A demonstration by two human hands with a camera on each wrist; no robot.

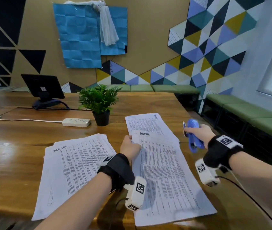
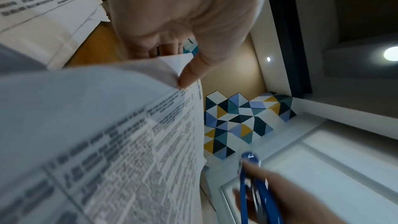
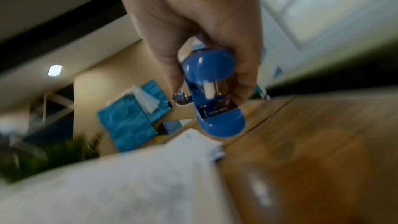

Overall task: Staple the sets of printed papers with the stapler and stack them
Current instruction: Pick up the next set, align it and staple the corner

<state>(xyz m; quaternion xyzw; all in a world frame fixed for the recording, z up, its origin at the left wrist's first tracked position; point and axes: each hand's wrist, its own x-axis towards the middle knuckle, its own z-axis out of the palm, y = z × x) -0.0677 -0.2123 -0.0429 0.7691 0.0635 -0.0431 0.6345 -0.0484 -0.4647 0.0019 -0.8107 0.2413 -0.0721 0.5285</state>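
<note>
On the wooden table (image 1: 24, 146), far left, a fanned stack of printed sheets (image 1: 75, 170) lies flat. Just right of it, the left hand (image 1: 129, 147) pinches the top corner of the "ADMIN" set (image 1: 163, 176), thumb on top and fingers curled beneath; that set overlaps another pile (image 1: 148, 125) behind it. Further right, the right hand (image 1: 198, 131) wraps around the blue stapler (image 1: 193, 135), held in the air clear of the papers; its mouth seems slightly parted, though blur makes that uncertain.

glossy blue plastic stapler (image 1: 193, 136) with shiny metal inside; matt printed paper sheets (image 1: 163, 171); polished wood table (image 1: 16, 146).
</note>
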